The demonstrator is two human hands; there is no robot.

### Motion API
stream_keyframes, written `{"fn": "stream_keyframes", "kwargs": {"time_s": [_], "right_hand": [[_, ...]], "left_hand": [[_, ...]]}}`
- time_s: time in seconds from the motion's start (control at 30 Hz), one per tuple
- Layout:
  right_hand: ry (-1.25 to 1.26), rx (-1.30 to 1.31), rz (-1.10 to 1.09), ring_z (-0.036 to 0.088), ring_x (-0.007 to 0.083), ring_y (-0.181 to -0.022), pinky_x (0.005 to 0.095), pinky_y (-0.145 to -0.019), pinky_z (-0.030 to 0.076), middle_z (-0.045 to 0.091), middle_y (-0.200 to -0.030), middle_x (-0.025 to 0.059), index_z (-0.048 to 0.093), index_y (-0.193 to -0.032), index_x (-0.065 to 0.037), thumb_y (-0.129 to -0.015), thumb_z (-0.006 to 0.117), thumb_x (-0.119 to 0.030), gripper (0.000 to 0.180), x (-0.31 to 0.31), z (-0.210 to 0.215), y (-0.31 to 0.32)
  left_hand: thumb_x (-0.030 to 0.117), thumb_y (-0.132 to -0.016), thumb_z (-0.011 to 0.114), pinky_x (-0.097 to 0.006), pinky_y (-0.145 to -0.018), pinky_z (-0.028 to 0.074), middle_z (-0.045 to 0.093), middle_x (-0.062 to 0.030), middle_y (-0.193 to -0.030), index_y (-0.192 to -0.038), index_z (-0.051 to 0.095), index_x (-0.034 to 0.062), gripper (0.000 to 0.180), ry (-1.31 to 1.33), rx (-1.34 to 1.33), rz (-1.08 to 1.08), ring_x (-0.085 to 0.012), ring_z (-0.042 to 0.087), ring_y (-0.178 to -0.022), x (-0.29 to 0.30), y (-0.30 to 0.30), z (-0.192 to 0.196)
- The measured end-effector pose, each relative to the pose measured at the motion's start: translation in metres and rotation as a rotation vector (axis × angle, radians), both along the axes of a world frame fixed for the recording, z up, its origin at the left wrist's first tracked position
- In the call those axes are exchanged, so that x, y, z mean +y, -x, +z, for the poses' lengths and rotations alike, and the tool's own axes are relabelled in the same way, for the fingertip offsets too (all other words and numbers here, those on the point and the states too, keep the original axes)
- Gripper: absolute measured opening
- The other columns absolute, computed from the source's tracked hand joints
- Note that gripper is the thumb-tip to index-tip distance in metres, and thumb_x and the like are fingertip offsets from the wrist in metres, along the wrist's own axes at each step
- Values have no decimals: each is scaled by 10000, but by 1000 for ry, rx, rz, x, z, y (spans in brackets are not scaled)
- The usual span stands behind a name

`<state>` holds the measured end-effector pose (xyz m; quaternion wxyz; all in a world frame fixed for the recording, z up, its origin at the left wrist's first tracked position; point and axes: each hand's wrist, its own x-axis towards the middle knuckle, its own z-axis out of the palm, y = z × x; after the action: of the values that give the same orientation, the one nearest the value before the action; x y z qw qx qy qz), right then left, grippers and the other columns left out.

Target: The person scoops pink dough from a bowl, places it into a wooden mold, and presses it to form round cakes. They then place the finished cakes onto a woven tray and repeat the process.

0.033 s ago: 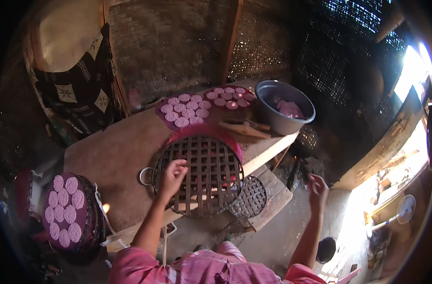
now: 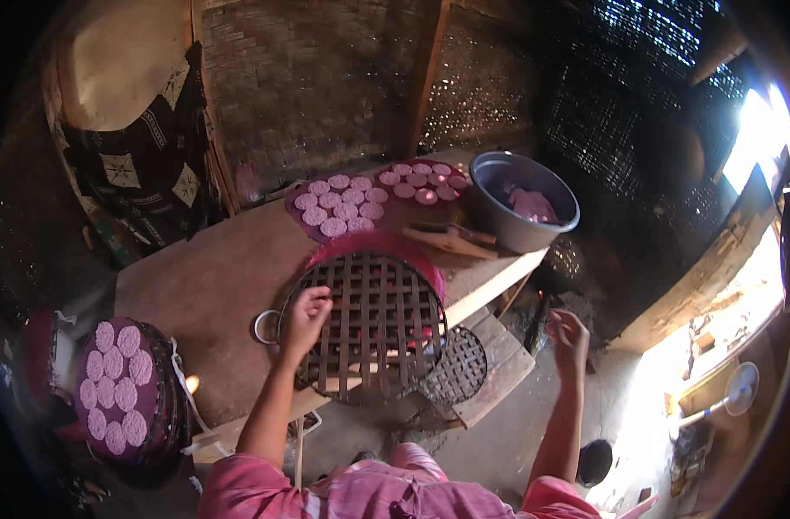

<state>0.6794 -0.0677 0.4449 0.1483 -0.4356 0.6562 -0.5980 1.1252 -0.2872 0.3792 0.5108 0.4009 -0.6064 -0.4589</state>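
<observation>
My left hand [image 2: 306,322] is raised over the left side of a round, dark, open-weave tray [image 2: 373,324]. Its fingers are loosely bent, with nothing visible in them; whether they touch the weave I cannot tell. My right hand [image 2: 569,340] hangs in the air to the right of the table, empty, fingers partly bent and apart. Beneath the tray's far edge shows a magenta rim [image 2: 373,240], and pink patches show through the gaps. A smaller woven tray [image 2: 455,365] lies lower, on a wooden bench [image 2: 505,355]. Behind, pink textured discs [image 2: 334,227] rest on a magenta sheet.
On the table [image 2: 204,294] stand a grey basin [image 2: 520,233] holding a pink mass, a wooden tool [image 2: 451,240] and a second magenta sheet with discs [image 2: 425,196]. A white ring [image 2: 265,327] lies beside the tray. More discs [image 2: 105,394] cover a round support at left.
Both hands have shifted slightly left and up, the right one with its fingers a little more apart. The woven trays look unmoved; the whole view has moved slightly.
</observation>
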Motion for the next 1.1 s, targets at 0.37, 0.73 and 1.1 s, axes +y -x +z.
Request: {"fn": "stream_keyframes", "kwargs": {"time_s": [0.37, 0.73, 1.1], "right_hand": [[-393, 117, 714, 641, 165, -704, 298, -602, 524, 666, -817, 62, 677, -942, -20, -902, 615, -170, 167, -521, -70, -49], [-603, -302, 260, 696, 293, -875, 405, -669, 552, 699, -990, 173, 671, -943, -44, -838, 614, -192, 190, -692, -192, -77], [-157, 347, 110, 632, 467, -898, 525, -772, 492, 643, -913, 303, 648, -983, 18, -890, 467, -80, 226, -666, -111, -128]], "left_hand": [[178, -922, 644, -259, -814, 491, 658, -81, -1155, -1261, 569, -30, 404, -291, -94, 289, -144, 629, -1016, -319, -45, -52], [336, -876, 670, -361, -733, 496, 695, -86, -957, -1056, 682, 38, 348, -333, -347, 690, -206, 632, -845, -559, -70, -181], [262, -837, 686, -403, -707, 515, 707, -187, -834, -904, 710, 4, 268, 168, -617, 830, -318, 691, -793, -524, -26, -78]]}}
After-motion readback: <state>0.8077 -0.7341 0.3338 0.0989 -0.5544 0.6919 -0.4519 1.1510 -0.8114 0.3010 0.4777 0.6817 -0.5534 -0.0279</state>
